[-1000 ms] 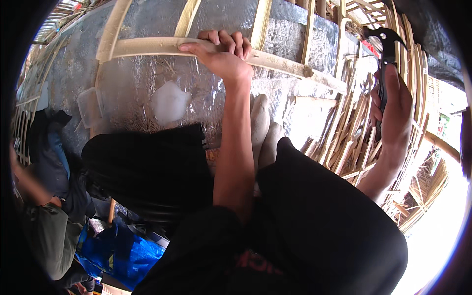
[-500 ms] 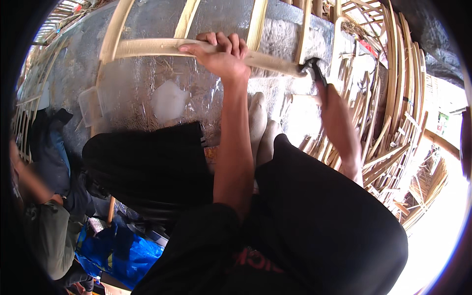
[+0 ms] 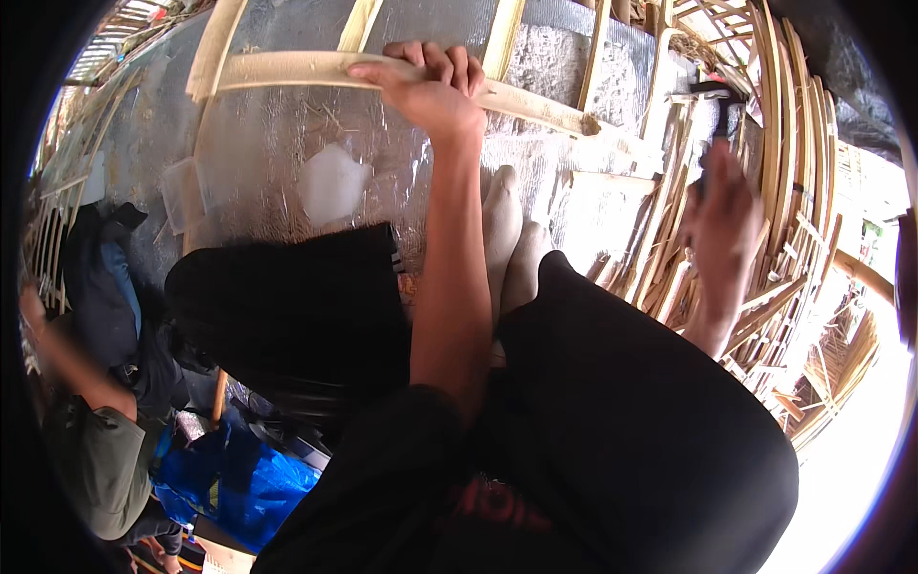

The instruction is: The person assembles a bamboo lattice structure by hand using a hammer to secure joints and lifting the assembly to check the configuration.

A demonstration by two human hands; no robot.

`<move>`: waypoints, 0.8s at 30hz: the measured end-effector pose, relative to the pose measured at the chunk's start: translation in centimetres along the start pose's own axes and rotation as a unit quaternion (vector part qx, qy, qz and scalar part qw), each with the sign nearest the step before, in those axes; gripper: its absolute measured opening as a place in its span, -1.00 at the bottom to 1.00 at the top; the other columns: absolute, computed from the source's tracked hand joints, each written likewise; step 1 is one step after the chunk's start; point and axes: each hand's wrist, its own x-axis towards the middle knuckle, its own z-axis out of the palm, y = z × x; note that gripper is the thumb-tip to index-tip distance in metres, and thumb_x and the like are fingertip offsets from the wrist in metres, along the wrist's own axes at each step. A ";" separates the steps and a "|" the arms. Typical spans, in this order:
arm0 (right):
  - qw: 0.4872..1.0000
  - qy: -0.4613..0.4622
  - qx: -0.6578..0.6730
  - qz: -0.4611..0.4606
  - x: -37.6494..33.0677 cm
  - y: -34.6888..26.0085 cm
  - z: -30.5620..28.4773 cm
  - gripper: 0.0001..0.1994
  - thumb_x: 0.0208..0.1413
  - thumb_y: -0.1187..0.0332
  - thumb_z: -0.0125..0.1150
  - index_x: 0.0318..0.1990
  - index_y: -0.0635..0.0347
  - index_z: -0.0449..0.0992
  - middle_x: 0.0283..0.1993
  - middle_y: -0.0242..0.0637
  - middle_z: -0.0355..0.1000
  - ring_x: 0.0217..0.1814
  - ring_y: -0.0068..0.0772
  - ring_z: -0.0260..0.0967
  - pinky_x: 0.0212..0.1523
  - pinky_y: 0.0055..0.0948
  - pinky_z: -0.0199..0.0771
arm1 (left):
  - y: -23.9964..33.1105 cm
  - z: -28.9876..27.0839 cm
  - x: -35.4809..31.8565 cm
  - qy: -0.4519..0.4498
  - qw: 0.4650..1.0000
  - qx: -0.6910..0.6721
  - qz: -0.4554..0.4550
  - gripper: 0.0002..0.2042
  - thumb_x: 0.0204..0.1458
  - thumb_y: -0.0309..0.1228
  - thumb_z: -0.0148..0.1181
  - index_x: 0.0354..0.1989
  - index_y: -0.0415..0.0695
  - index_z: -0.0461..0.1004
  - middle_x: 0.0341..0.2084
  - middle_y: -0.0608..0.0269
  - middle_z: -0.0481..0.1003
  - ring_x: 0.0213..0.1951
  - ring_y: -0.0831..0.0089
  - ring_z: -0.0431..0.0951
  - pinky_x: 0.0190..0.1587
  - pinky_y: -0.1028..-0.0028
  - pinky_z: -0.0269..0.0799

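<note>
Split-bamboo slat, pale: upper middle of the view, crosswise to several bamboo strips, over silver foil sheeting. Left hand: clamped on the slat, thumb along its face, fingers curled over the far edge. Feet, one pair, pale: below the slat. Right hand, blurred: fingers closed round the handle of a black claw hammer, its head apart from the slat. Bamboo stock, long strips: far right.
</note>
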 end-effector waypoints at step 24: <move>0.987 -0.077 -0.104 0.099 -1.9 0.0 3.0 -0.55 0.41 0.03 -0.14 -0.21 0.34 0.41 -0.47 0.23 0.46 -0.40 0.38 0.43 -0.42 0.03 0.41 | -1.7 2.5 0.0 0.014 0.999 -0.024 -0.019 -0.34 0.15 0.43 -0.56 -0.52 0.06 0.10 -0.80 0.45 -0.06 -0.77 0.54 -0.11 -0.72 0.52 -0.14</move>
